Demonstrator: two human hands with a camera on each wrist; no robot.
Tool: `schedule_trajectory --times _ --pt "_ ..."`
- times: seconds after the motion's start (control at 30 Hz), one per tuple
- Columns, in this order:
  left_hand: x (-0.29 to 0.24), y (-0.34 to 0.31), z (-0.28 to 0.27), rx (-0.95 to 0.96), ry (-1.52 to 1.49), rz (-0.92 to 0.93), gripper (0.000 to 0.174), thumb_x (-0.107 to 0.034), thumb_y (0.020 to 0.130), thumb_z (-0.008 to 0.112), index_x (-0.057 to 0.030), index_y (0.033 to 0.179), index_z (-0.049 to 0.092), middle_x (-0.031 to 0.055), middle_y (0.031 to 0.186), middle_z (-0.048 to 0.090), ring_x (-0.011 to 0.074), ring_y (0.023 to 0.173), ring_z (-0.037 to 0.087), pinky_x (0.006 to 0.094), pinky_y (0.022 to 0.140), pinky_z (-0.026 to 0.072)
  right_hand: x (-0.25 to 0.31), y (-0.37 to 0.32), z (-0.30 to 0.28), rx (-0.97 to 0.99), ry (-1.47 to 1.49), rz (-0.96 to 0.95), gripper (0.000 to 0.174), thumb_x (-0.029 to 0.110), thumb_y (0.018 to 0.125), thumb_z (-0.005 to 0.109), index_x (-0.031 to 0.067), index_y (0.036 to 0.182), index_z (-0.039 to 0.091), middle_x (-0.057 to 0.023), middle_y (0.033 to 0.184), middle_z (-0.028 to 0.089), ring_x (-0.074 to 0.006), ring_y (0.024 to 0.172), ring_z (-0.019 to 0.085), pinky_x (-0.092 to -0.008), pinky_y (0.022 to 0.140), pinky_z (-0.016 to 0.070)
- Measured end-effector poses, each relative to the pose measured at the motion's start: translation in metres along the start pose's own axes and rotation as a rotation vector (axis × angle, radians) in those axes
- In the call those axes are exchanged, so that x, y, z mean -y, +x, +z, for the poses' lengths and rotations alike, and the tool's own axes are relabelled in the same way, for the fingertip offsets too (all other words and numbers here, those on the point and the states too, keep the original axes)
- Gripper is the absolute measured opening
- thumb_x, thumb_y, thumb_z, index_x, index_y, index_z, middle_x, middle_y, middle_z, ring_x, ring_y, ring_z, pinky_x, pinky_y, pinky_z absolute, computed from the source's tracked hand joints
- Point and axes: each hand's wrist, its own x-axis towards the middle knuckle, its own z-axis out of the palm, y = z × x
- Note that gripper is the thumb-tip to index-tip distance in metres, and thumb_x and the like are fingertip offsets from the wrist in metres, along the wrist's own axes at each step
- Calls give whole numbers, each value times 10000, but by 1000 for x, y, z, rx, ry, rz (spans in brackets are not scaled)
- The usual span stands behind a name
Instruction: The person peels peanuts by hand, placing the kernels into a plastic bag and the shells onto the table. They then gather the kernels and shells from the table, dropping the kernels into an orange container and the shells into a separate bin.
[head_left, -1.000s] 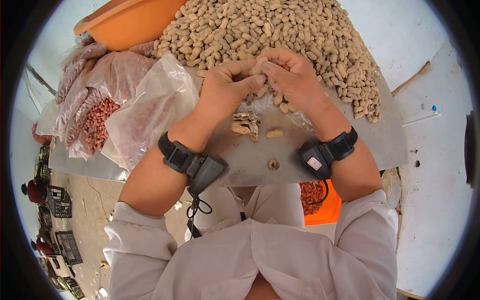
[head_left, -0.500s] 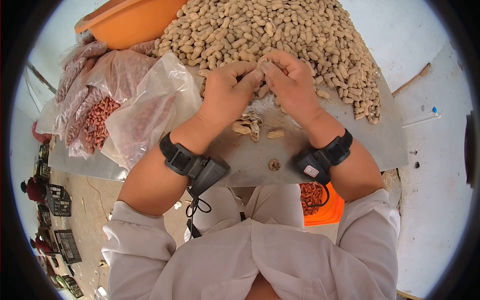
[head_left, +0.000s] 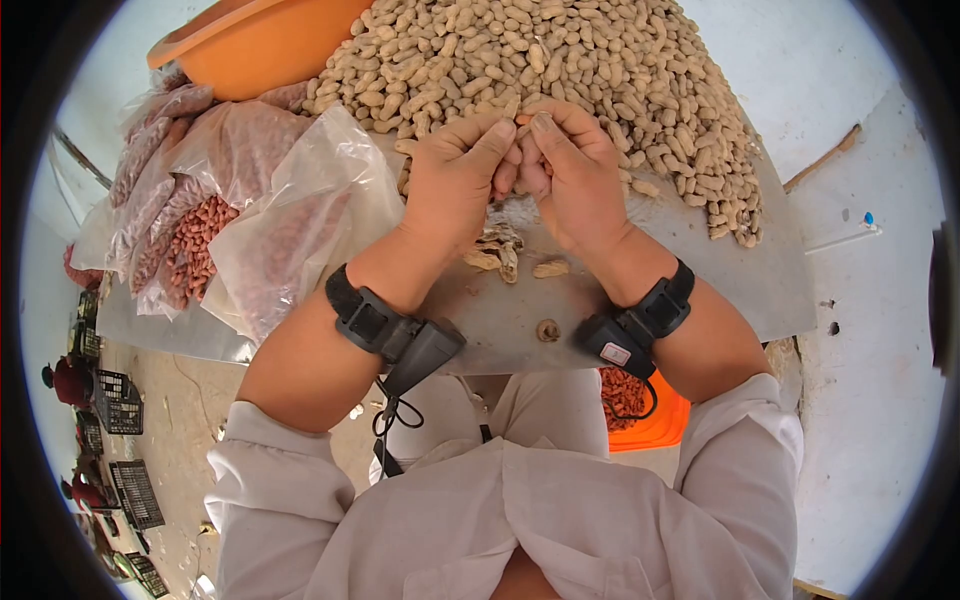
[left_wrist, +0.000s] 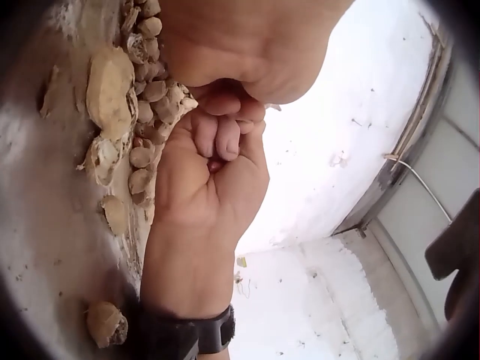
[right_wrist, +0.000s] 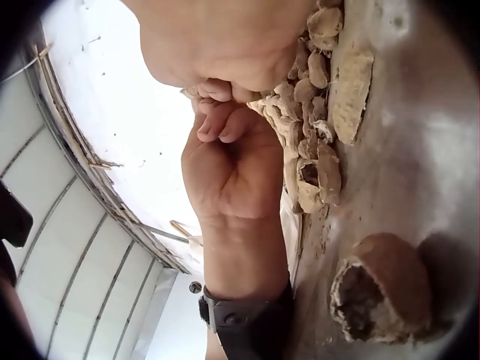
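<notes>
Over the near edge of the peanut pile [head_left: 560, 60], my two hands meet, fingertips together. My left hand [head_left: 462, 165] pinches what looks like a peanut [head_left: 512, 105] between thumb and forefinger; its far side is hidden. My right hand [head_left: 580, 175] curls close beside it, thumb on forefinger. A red peanut kernel [left_wrist: 215, 163] shows in the right hand's curled fingers in the left wrist view. Broken shells [head_left: 498, 250] lie on the metal table just below the hands, with a single peanut shell [head_left: 550, 268] beside them.
Clear plastic bags of red kernels [head_left: 200, 245] lie at the left, below an orange basin [head_left: 270, 45]. An open shell piece [right_wrist: 382, 289] sits near the table's front edge [head_left: 500, 362]. Under the table stands an orange container [head_left: 660, 425] of red kernels.
The peanut first seen pinched upright between both hands has shifted up to the left thumb. Both thumbs have turned upward and slightly apart, and the fingers below have come together.
</notes>
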Motion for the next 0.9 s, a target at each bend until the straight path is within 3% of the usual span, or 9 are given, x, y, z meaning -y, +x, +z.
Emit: schedule_trajectory --times 0.23,0.37,0.47,0.57,0.67,0.9 --pt "2 2 -3 -13 4 -6 208 -129 917 501 15 1041 587 12 693 559 65 520 462 187 463 364 1 1 2 -48 220 151 128 103 919 455 16 955 542 -42 706 513 -109 558 462 -216 476 369" --pt "0 0 -2 -13 262 64 231 -111 907 515 29 1081 573 22 721 581 59 558 500 186 491 408 -4 4 -9 45 267 221 183 144 928 416 5 892 529 -67 713 537 -167 550 489 -276 506 416" --pt "-7 -3 1 45 395 144 234 -92 900 522 39 1087 570 31 744 598 59 600 536 186 520 443 1 2 -3 -42 330 289 238 192 929 400 18 809 510 -65 700 533 -186 545 491 -312 521 428" --pt "-10 -4 2 96 424 192 241 -82 894 532 35 1102 572 23 754 591 54 610 524 183 529 438 3 2 -1 -111 350 334 253 212 923 402 35 777 509 -53 683 517 -175 538 475 -326 525 429" --pt "-9 -4 3 99 433 177 264 -83 888 552 20 1130 572 -4 748 562 41 582 466 172 519 398 -2 3 -11 -22 460 347 233 198 913 422 40 781 531 -41 676 509 -147 532 453 -299 524 429" --pt "-9 -1 -1 56 495 147 264 -92 875 573 22 1113 577 -10 713 559 41 565 468 166 498 386 -2 5 -6 -26 313 340 99 53 863 499 -6 890 574 -24 689 514 -79 506 422 -225 472 371"
